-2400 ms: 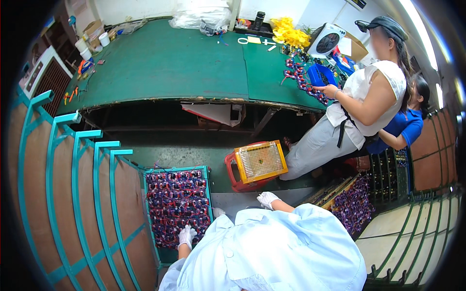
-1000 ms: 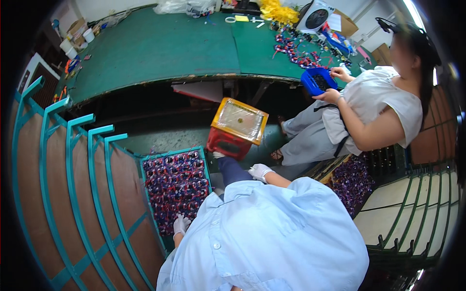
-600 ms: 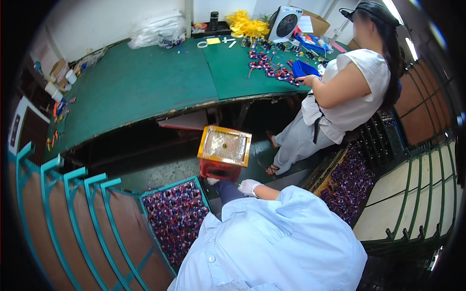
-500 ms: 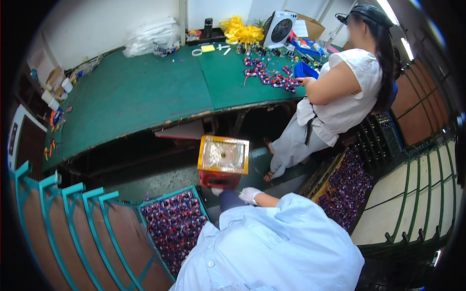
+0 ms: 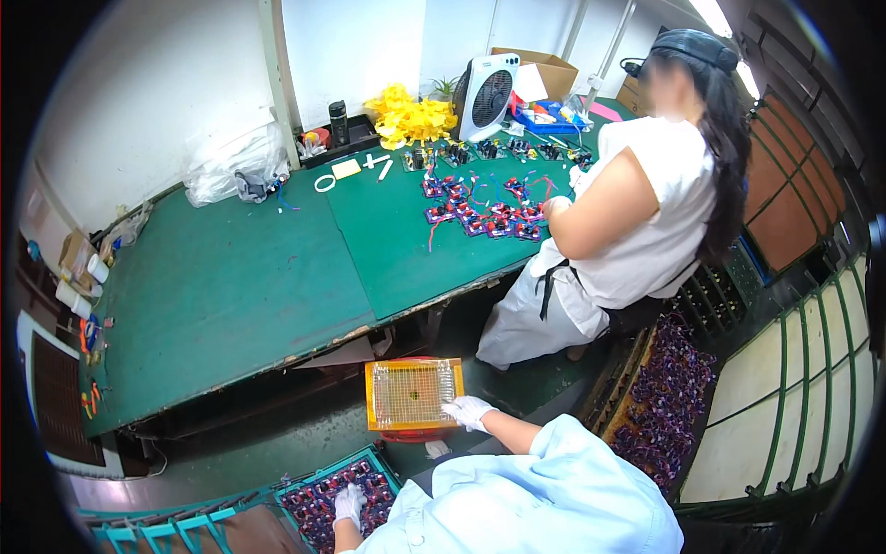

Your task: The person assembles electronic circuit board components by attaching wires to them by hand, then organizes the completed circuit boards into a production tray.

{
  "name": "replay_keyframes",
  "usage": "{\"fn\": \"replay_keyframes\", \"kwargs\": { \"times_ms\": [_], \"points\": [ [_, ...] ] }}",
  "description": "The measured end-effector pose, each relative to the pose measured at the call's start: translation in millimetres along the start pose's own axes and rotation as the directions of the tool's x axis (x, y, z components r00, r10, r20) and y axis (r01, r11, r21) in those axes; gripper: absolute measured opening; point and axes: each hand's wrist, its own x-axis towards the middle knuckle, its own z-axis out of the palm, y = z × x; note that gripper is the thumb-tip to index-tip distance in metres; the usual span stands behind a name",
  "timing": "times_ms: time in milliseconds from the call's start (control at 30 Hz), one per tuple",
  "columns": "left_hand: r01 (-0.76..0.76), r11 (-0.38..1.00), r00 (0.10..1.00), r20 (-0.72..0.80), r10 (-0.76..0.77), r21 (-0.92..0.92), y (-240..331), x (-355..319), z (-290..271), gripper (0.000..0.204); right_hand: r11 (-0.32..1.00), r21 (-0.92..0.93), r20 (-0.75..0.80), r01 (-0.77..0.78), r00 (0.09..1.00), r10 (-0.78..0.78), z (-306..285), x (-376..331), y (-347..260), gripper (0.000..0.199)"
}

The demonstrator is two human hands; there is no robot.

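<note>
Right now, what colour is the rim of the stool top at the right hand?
The stool top's rim is yellow-orange; the head view shows it best.

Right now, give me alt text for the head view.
The person's white-gloved left hand is over a teal-framed tray of purple and red circuit boards, while the gloved right hand is at the right edge of a square, yellow-rimmed stool top. Beyond, a co-worker in a white top stands at a green table.
</note>
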Motion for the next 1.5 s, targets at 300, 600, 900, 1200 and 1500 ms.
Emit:
{"fn": "replay_keyframes", "kwargs": {
  "times_ms": [300,600,900,1200,1500],
  "points": [
    [-0.092,0.975,0.976,-0.178,0.129,0.202,176,139,-38,0.038,0.981,0.045,-0.17,0.191,0.969,-0.181,-25,47,-32,0.044],
    [-0.378,0.85,0.757,-0.406,0.512,0.367,267,255,-59,0.033,0.877,0.016,-0.527,0.48,0.749,-0.4,-208,49,-118,0.027],
    [-0.548,0.681,0.671,-0.232,0.705,0.486,355,346,-17,0.052,0.829,0.165,-0.658,0.534,0.686,-0.311,-293,38,-150,0.025],
    [-0.481,0.632,0.706,-0.159,0.69,0.607,392,352,3,0.058,0.815,0.405,-0.532,0.414,0.832,-0.158,-317,103,-135,0.026],
    [-0.418,0.638,0.77,-0.119,0.626,0.647,383,355,11,0.059,0.901,0.283,-0.597,0.329,0.796,-0.103,-273,210,-122,0.024]
  ]
}}
